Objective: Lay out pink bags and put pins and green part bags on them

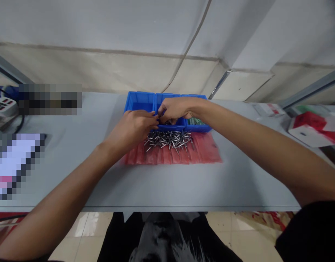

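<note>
Three blue plastic bins (140, 100) stand side by side at the back of a grey table (167, 182). In front of them a red plastic bag (202, 151) lies flat with a heap of small metal pins (168, 140) on it. My left hand (134, 127) and my right hand (174, 109) meet over the middle bin, fingers pinched together. What they pinch is too small to make out. The right bin holds something green (197, 122).
A power strip with cables (2, 105) sits at the far left. Red and white packets (310, 127) lie at the right end of the table. A pale wall rises behind the bins. Tiled floor shows below the table's front edge.
</note>
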The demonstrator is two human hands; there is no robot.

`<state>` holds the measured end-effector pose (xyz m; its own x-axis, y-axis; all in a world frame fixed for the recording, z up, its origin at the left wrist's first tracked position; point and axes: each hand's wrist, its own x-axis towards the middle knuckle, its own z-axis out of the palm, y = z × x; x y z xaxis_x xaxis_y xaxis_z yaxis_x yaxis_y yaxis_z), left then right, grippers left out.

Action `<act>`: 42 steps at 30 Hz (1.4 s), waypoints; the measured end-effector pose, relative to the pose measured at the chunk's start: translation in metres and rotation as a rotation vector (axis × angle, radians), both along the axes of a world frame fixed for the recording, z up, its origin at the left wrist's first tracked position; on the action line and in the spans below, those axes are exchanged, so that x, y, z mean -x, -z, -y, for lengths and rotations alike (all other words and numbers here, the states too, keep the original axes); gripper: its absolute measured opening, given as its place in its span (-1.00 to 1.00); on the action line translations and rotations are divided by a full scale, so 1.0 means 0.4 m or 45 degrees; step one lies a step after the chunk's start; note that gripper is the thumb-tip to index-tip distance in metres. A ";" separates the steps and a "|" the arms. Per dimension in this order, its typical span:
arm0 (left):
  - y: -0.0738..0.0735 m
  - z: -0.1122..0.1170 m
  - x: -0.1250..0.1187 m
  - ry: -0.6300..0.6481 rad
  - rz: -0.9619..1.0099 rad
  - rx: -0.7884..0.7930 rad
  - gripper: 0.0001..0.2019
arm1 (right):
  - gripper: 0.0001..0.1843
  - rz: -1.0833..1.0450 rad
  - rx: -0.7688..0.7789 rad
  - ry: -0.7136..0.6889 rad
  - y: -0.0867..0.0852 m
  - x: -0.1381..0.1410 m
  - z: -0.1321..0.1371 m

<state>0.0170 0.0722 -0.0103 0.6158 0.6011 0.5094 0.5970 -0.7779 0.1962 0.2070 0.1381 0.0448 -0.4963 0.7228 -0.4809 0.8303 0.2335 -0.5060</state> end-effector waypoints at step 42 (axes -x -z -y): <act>0.037 -0.003 0.001 0.038 0.128 -0.037 -0.77 | -0.65 0.066 -0.520 -0.677 0.013 -0.061 0.053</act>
